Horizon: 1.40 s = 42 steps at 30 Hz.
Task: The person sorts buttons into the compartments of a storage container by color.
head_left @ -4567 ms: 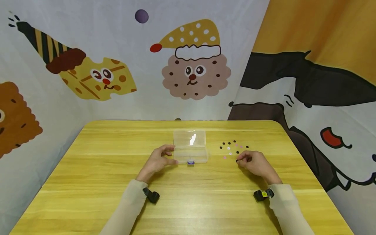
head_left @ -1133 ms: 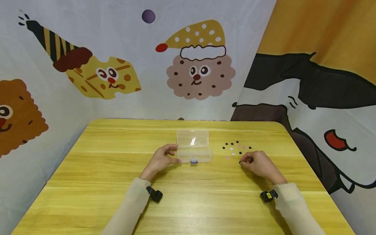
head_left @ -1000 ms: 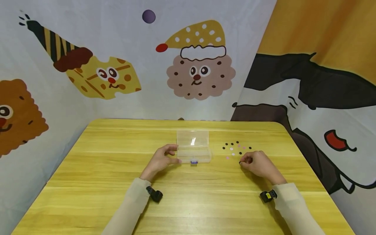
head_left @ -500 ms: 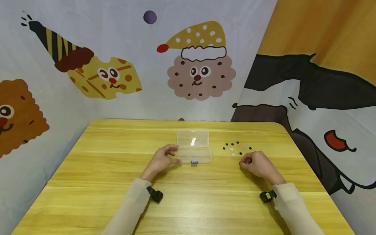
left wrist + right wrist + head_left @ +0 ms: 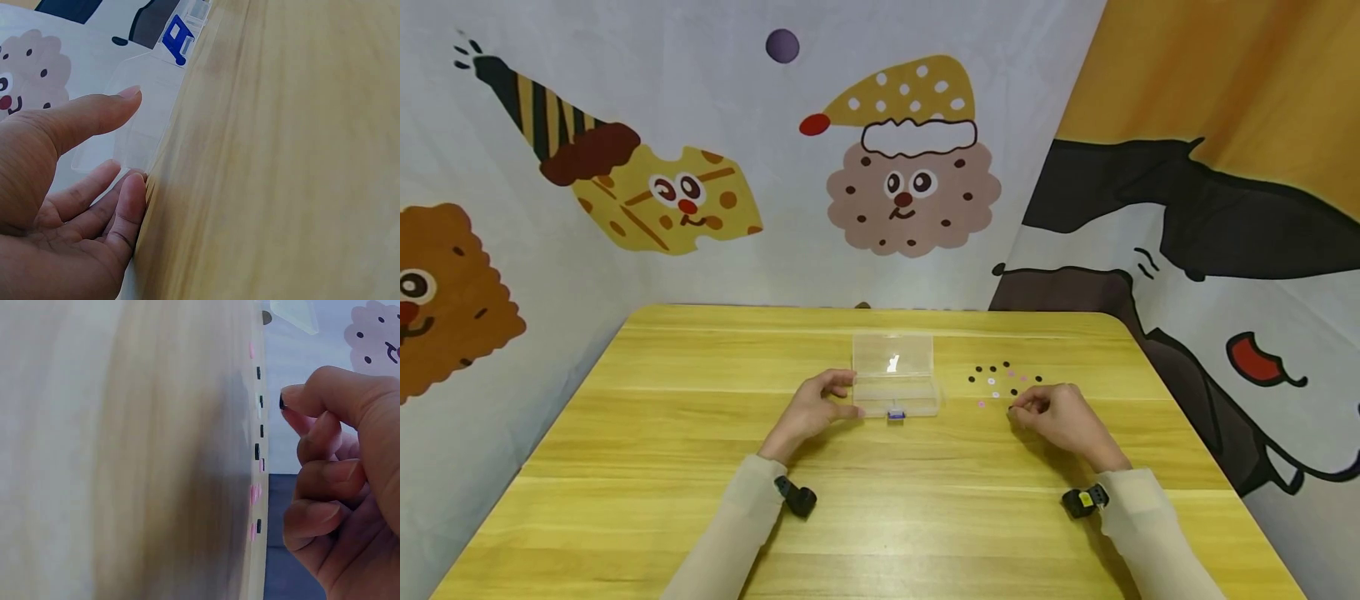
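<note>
The right hand is pinching a small, round black disc between the tips of thumb and forefinger, the grip narrowed to that piece's thickness, while the other fingers are curling in beneath. The pinched piece is tilting nearly edge-on to the right wrist camera, clear of the yellow wood-grain tabletop. Just beyond the pinch, and partly to its left, a loose scatter of similar small, flat discs is lying on the wood: black discs, pale white discs and pink discs, the nearest black one sitting close by the fingertips. Farther left of the pinch, well apart from it, a clear plastic rectangular box is standing with its transparent lid open on the far side and its blue clasp facing the person. At the box's left end the left hand is resting, thumb and fingers spreading wide apart; whether every fingertip is touching the plastic, one cannot tell.
</note>
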{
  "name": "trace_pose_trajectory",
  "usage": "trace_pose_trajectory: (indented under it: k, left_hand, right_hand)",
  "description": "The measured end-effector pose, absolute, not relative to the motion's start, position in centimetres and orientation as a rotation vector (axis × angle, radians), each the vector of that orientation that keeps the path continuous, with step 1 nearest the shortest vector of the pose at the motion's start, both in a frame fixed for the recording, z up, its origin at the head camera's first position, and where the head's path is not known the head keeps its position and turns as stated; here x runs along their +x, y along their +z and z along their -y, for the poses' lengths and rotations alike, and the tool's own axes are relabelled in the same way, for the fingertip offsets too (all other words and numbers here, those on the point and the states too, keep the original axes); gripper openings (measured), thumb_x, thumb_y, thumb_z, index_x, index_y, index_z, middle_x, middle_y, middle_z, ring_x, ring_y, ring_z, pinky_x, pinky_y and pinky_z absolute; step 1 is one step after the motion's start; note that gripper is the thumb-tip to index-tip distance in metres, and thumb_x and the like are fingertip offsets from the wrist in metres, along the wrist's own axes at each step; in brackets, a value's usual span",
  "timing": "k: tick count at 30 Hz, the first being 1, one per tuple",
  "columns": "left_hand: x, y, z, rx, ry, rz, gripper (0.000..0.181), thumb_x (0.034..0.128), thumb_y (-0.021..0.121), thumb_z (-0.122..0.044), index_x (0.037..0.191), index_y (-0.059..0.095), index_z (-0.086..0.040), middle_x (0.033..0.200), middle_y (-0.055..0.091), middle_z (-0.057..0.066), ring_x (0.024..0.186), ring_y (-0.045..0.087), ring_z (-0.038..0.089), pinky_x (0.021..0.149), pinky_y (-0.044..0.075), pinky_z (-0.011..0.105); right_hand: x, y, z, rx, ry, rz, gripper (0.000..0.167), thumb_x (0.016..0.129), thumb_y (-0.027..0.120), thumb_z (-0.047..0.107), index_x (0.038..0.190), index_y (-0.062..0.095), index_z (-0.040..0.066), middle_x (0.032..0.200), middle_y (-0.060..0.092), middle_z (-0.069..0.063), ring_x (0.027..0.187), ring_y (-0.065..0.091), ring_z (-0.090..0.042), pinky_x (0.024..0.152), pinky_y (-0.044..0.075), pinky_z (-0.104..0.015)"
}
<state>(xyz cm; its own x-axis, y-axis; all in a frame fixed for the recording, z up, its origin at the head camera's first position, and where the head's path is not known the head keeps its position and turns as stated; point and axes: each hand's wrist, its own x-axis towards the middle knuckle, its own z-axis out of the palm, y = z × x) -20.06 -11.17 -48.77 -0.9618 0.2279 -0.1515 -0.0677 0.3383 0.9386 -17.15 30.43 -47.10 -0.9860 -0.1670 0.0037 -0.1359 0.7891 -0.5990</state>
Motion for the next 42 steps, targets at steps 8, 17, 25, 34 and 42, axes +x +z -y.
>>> trace_pose_trajectory:
  k: [8,17,25,34,42]
  left_hand:
    - [-20.0,-48.7,11.2,0.151,1.67,-2.338,0.066,0.0803,0.089,-0.019,0.14,0.061,-0.016,0.137,0.063,0.004,0.12,0.055,0.026,0.099,0.046,0.043]
    - [-20.1,-48.8,11.1,0.144,1.665,-2.34,0.066,0.0798,0.089,-0.018,0.139,0.062,-0.017,0.135,0.064,0.003,0.12,0.055,0.026,0.101,0.046,0.044]
    - [-20.1,-48.9,11.2,0.147,1.665,-2.34,0.066,0.0799,0.089,-0.018,0.14,0.062,-0.018,0.135,0.064,0.003,0.121,0.055,0.026,0.101,0.045,0.045]
    - [-20.1,-48.9,11.2,0.149,1.674,-2.329,0.066,0.08,0.089,-0.017,0.14,0.061,-0.017,0.137,0.063,0.004,0.121,0.054,0.027,0.102,0.045,0.045]
    - [-20.0,-48.7,11.2,0.147,1.672,-2.33,0.066,0.0803,0.089,-0.016,0.14,0.061,-0.017,0.137,0.062,0.004,0.121,0.054,0.027,0.103,0.044,0.046]
  right_hand:
    - [-17.2,-46.8,-29.8,-0.215,-1.069,-2.96,0.007,0.093,0.076,0.024,0.096,0.079,0.019,0.073,0.065,0.002,0.057,0.053,-0.012,0.053,0.044,-0.025]
    - [-17.7,-47.1,-28.6,-0.244,-1.245,-2.977,0.005,0.091,0.079,0.022,0.092,0.08,0.017,0.072,0.065,0.001,0.061,0.055,-0.009,0.055,0.045,-0.023]
    - [-18.2,-46.4,-27.1,-0.263,-1.323,-2.919,0.008,0.093,0.078,0.027,0.095,0.08,0.019,0.072,0.065,-0.001,0.061,0.054,-0.012,0.055,0.044,-0.024]
    - [-19.2,-46.0,-25.4,-0.274,-1.409,-2.862,0.011,0.093,0.077,0.029,0.096,0.079,0.018,0.074,0.068,-0.01,0.06,0.054,-0.015,0.054,0.043,-0.025]
    - [-19.9,-45.8,-23.8,-0.285,-1.44,-2.804,0.013,0.095,0.076,0.029,0.099,0.079,0.017,0.076,0.071,-0.015,0.06,0.061,-0.026,0.051,0.043,-0.026]
